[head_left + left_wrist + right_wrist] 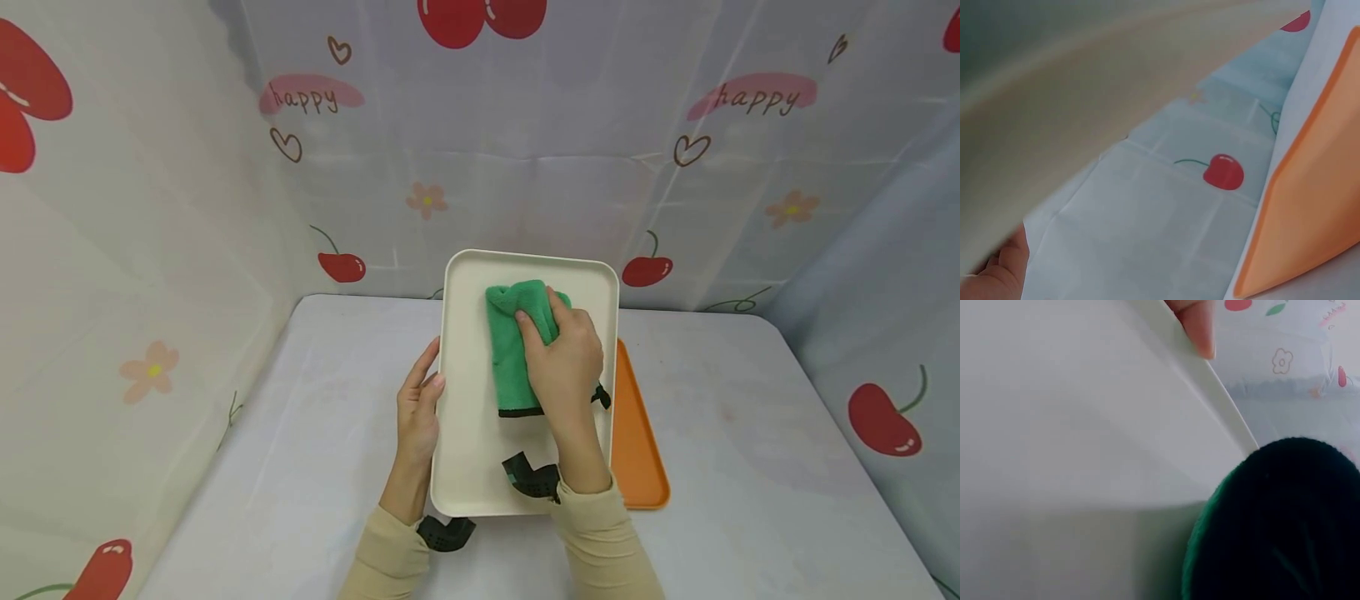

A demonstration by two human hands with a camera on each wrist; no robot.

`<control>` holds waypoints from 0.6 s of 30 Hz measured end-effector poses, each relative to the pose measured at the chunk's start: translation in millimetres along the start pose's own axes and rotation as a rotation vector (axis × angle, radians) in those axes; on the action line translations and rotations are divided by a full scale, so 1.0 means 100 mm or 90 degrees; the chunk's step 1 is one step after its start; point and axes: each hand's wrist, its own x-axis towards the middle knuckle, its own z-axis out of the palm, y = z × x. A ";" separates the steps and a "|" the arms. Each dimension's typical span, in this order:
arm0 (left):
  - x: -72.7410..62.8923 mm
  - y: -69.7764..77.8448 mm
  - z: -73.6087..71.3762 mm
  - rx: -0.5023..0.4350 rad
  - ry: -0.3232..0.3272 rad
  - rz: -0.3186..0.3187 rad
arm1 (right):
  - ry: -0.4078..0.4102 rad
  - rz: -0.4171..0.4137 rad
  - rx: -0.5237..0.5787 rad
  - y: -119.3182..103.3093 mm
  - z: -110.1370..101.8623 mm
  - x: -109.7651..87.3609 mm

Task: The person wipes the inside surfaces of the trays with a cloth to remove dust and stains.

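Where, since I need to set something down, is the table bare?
The table has bare room right of the orange tray, up to the right curtain, and left of the left hand, up to the left curtain. The middle is crowded: orange tray, cream tray, green cloth and right hand.

Back curtain [525,117], left pink patch [311,87]: the word "happy", in small brown letters like handwriting.
Back curtain, right pink patch [757,87]: the same word "happy", in the same kind of letters.
Pink marks [1334,314], top right of right wrist view: too small to be read.
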 end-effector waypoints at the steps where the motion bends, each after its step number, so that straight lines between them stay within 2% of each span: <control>1: 0.00 0.00 0.00 0.001 0.002 -0.003 | -0.003 -0.006 -0.003 -0.02 0.02 -0.02; 7: -0.01 -0.01 0.03 0.030 0.017 -0.015 | -0.007 -0.073 -0.013 -0.14 0.11 -0.13; 12: -0.01 0.00 0.04 0.042 0.013 -0.016 | -0.010 -0.128 -0.025 -0.20 0.17 -0.19; 18: -0.01 0.00 0.04 0.041 0.016 -0.017 | -0.001 -0.156 -0.023 -0.20 0.20 -0.21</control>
